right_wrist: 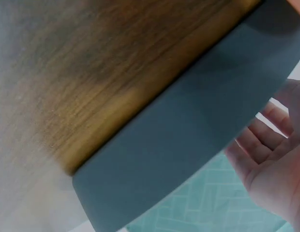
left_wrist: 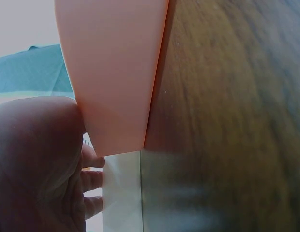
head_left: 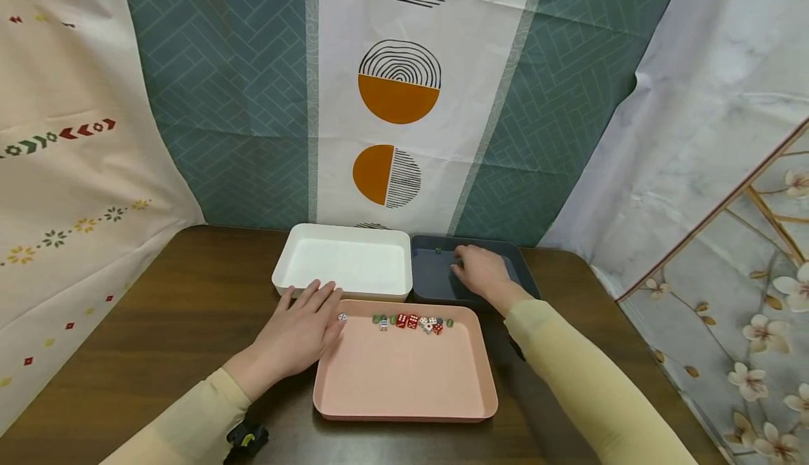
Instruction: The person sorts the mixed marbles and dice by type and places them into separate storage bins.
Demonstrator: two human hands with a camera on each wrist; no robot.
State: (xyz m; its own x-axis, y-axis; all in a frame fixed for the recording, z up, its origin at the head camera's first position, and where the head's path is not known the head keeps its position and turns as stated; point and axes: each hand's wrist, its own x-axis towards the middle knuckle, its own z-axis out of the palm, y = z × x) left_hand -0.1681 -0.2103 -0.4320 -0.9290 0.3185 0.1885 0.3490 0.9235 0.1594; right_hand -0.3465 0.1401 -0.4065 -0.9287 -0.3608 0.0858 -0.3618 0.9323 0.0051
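A pink tray holds a row of small dice and green pieces near its far edge, with red dice in the middle and a white die at the far left corner. My left hand rests over that corner, fingers extended toward the white tray; in the left wrist view the hand is beside the pink tray's wall. My right hand is over the dark blue tray, fingers slightly bent, near a small green piece. The right wrist view shows this hand behind the tray's wall.
The white tray stands behind the pink one, left of the dark tray. All stand on a brown wooden table. Patterned cloths hang behind and at both sides.
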